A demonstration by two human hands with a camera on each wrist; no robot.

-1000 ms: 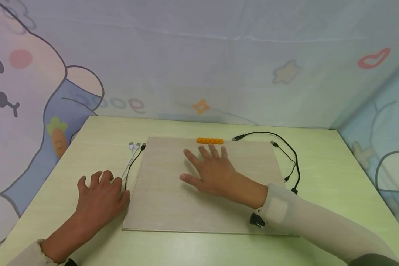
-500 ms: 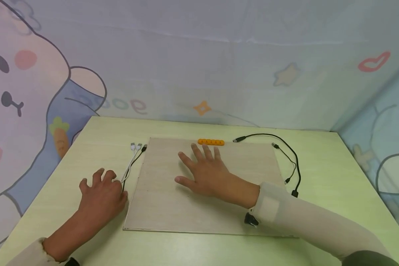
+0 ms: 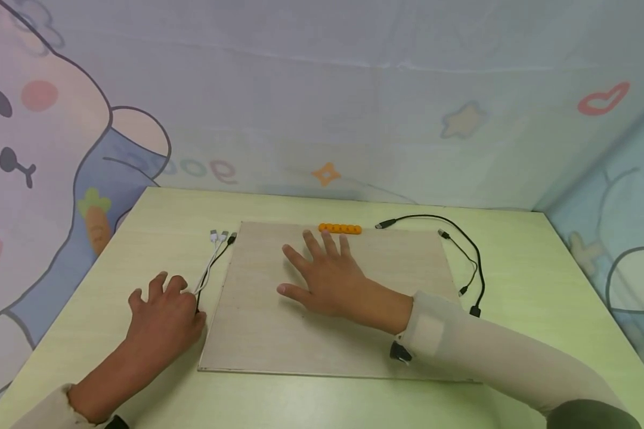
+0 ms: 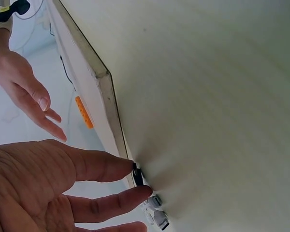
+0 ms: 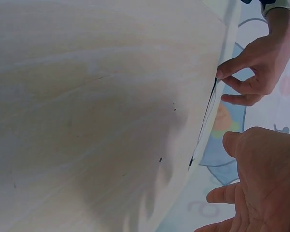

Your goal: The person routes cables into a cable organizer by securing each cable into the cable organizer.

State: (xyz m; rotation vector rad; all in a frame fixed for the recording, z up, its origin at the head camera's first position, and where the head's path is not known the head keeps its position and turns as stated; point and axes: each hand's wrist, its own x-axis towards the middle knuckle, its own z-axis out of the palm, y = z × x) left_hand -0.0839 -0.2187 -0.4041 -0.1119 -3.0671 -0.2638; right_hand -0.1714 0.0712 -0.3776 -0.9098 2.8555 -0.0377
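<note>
Head view: left fingers (image 3: 176, 283) pinch a black cable (image 3: 232, 239), right fingers (image 3: 296, 258) spread apart, letters (image 3: 222, 171) "oog" behind.

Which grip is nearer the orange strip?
Right. The right grip is over the board, just short of the orange strip; the left grip is farther, left of the board, pinching a black plug.

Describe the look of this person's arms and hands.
The left hand and right hand are both bare, without gloves. The right sleeve is long, plain and pale cream; a dark grey patch covers it by the picture's edge. The left cuff is pale too. Each wrist carries a black device; the right one bears a yellow label.
</note>
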